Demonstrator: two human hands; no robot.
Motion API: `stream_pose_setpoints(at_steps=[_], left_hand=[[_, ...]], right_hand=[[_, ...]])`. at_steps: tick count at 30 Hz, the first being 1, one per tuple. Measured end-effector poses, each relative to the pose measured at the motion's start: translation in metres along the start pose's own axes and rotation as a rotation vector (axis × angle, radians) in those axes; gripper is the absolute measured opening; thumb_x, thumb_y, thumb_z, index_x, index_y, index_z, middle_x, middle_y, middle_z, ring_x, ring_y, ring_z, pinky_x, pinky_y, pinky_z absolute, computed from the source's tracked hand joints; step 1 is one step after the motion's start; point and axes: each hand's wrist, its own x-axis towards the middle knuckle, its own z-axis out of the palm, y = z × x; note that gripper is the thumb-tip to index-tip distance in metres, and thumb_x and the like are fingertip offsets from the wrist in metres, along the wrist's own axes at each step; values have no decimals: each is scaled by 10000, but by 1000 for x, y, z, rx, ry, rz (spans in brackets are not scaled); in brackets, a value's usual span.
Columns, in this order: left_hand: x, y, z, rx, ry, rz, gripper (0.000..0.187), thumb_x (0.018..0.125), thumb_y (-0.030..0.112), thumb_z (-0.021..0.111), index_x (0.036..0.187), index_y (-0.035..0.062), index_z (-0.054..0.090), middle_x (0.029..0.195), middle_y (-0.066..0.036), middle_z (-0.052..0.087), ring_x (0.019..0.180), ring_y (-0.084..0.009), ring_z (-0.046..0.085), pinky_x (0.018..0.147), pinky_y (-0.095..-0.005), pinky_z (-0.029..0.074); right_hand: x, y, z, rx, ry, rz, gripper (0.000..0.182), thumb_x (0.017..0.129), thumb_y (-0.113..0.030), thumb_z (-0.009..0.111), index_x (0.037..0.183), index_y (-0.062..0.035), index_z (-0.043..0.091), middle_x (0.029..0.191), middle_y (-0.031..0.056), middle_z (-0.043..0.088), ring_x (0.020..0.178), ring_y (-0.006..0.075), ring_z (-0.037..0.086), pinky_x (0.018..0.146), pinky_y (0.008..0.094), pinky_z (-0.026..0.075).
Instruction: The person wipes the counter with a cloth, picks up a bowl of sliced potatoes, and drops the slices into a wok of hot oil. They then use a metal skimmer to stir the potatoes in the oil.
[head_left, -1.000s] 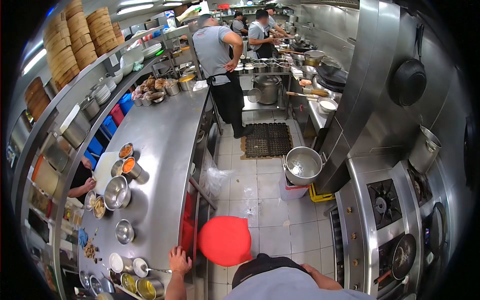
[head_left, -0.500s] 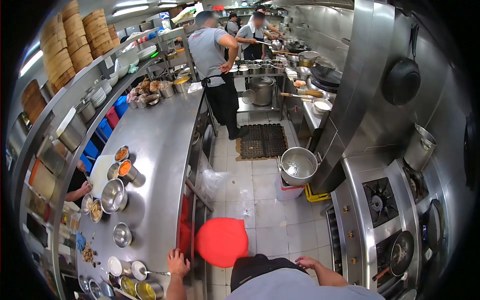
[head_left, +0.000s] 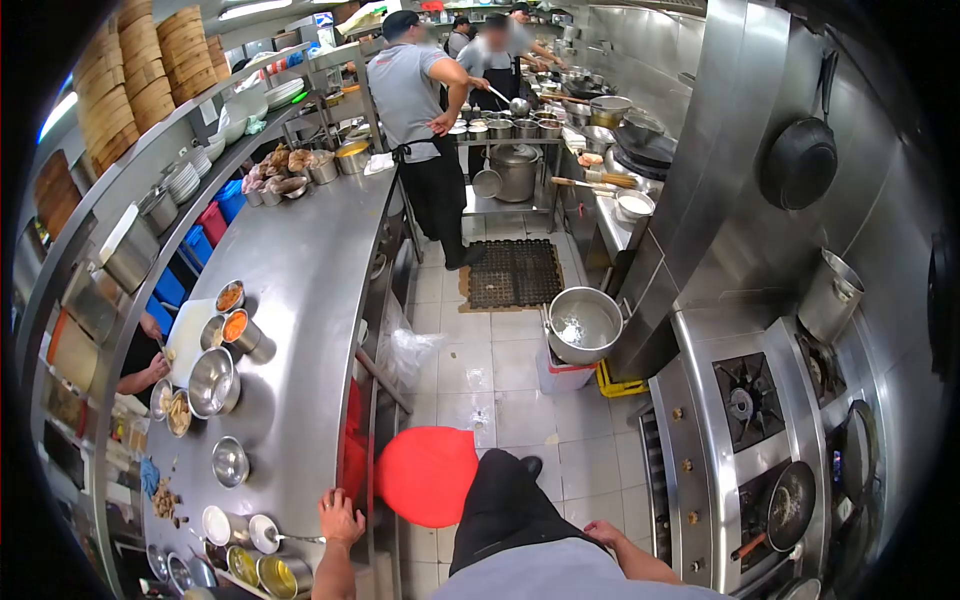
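Large pot [head_left: 580, 352]: two-handled, standing on a pale tub [head_left: 570, 380].
Yellow crate [head_left: 622, 384]: on the floor, just right of the large pot's base.
Floor mat [head_left: 512, 275]: black, beyond the large pot and a little left.
Plastic bag [head_left: 410, 346]: clear, left of the large pot.
Red stool [head_left: 425, 475]: nearer than the large pot, to its left.
Co-worker [head_left: 415, 90]: grey shirt, standing beyond the large pot, leftward.
Frying pan [head_left: 795, 505]: nearer than the large pot, well right.
Hanging pan [head_left: 800, 165]: black, above the large pot's level, right.
Bamboo steamers [head_left: 148, 80]: stacked high, far left of the large pot.
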Motion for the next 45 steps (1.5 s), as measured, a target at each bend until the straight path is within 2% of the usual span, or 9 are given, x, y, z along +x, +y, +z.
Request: stream_pose_setpoints(at_steps=[5,7,11,13,20,29,32,38,45], left_hand=[[3,1,-4,17,-8,-1,373,669,280,606,942,26,607,1185,-108,475,1204,-307,338,993,-449,285],[1,3,-4,14,2,-1,378,669,282,604,946,25,608,1184,-107,476,1205,-308,337,996,-450,283],[3,-5,4,37,-53,-3,380,682,297,595,950,29,615,1188,-105,476,1212,-302,331,1008,-447,275],[-1,-1,5,15,-16,-8,379,680,297,595,948,29,616,1189,-107,478,1207,-301,336,1007,-449,276],[-1,-1,2,4,14,17,367,666,290,595,918,23,616,1178,-114,494,1189,-313,359,989,-457,285],[0,-1,6,-13,4,10,344,672,291,593,892,29,624,1163,-114,501,1206,-305,343,999,-459,271],[0,0,4,24,19,26,340,670,294,595,883,30,627,1161,-112,503,1204,-300,346,992,-455,275],[0,1,5,38,29,31,339,665,298,604,875,33,628,1146,-108,509,1181,-307,361,975,-452,292],[0,-1,3,-3,43,41,318,644,261,628,860,28,616,1127,-110,507,1170,-322,365,961,-456,295]], right_hand=[[-13,27,-10,136,1,107,311,719,-273,679,889,-13,675,802,105,662,746,172,597,686,322,486],[-18,29,-15,-96,52,38,236,699,-233,602,750,-16,679,613,106,614,523,155,568,482,323,467],[-4,18,-11,-36,109,8,273,687,-262,613,748,-8,692,599,115,613,539,159,579,492,335,464],[4,10,-14,-160,7,11,369,742,-348,613,874,-11,682,855,179,667,767,230,620,723,356,487],[30,-37,-14,173,104,-21,232,722,-200,658,872,-24,680,767,93,664,715,177,609,669,320,493],[29,34,0,98,154,-38,276,714,-254,687,814,3,682,706,63,650,641,137,560,606,325,472],[11,48,2,112,122,112,376,659,-326,690,828,10,682,743,139,669,710,209,627,670,357,495],[34,90,22,79,158,-10,344,687,-314,643,817,1,685,730,174,656,680,237,626,652,363,490],[20,43,14,21,175,-70,328,699,-289,621,848,-4,683,750,168,658,691,228,625,665,359,487]])
